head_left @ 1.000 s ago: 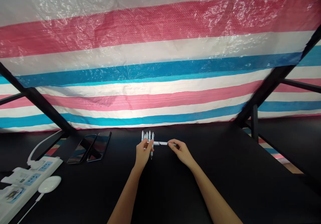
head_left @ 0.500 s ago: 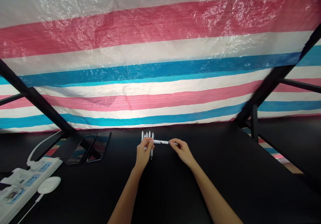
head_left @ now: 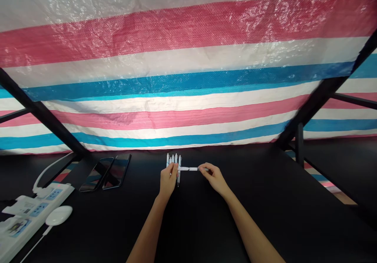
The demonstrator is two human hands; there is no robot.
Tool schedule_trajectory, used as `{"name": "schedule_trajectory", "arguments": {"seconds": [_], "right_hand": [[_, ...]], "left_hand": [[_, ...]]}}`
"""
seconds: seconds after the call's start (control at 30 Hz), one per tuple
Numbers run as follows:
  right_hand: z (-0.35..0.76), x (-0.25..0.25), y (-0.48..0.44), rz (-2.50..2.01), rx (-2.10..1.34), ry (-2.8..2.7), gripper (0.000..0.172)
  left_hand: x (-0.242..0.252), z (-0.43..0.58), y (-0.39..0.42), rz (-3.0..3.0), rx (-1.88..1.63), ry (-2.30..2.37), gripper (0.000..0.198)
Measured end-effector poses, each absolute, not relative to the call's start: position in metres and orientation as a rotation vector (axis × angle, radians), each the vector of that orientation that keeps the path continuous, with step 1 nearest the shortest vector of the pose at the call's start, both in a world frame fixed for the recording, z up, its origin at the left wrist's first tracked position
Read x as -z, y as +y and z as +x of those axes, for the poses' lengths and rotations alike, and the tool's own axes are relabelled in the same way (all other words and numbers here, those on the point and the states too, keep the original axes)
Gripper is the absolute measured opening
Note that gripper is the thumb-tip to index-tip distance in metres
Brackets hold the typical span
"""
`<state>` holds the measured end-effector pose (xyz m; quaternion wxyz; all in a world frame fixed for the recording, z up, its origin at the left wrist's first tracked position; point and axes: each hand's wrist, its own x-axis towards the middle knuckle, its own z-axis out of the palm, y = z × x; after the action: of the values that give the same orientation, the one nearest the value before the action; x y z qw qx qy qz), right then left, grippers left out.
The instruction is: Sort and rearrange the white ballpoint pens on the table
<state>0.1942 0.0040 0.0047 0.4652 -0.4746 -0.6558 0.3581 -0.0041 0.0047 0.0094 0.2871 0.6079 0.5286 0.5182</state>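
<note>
A white pen (head_left: 189, 169) lies level between my two hands, above the black table (head_left: 203, 219). The fingers of my left hand (head_left: 169, 179) pinch its left end. At its right end, around the grey part, the fingertips of my right hand (head_left: 212, 176) are closed. Several white pens (head_left: 176, 158) stand out side by side just beyond my left hand, pointing away from me. My left hand covers much of them, and one tip shows below its fingers.
Two dark phones (head_left: 117, 171) lie at the left. Nearer are a white power strip (head_left: 44, 216) with plugs and a white round charger (head_left: 59, 215) on a cable. Black frame bars (head_left: 312, 109) flank the table, and a striped sheet (head_left: 182, 117) hangs behind.
The held pen has turned slightly and its clip no longer shows along the lower side. Both hands have stayed almost in place.
</note>
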Motion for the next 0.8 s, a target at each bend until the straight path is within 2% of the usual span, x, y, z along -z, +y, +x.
{"name": "schedule_trajectory", "arguments": {"seconds": [0.1, 0.2, 0.67, 0.8], "right_hand": [[0.1952, -0.0038, 0.0049, -1.179, -0.910, -1.554, 0.033], [0.1968, -0.0036, 0.0064, -1.201, -0.933, -1.481, 0.036], [0.2014, -0.0033, 0.0102, -1.213, -1.015, -1.451, 0.042], [0.1991, -0.0047, 0.0092, -1.200, -1.050, -1.437, 0.038]], "left_hand": [[-0.0088, -0.0035, 0.0057, 1.548, -1.448, 1.350, 0.023], [-0.0077, -0.0020, 0.0062, 1.611, -1.484, 1.302, 0.031], [-0.0161, 0.0014, 0.0021, 1.682, -1.375, 1.282, 0.020], [-0.0157, 0.0015, 0.0017, 1.576, -1.373, 1.266, 0.027]]}}
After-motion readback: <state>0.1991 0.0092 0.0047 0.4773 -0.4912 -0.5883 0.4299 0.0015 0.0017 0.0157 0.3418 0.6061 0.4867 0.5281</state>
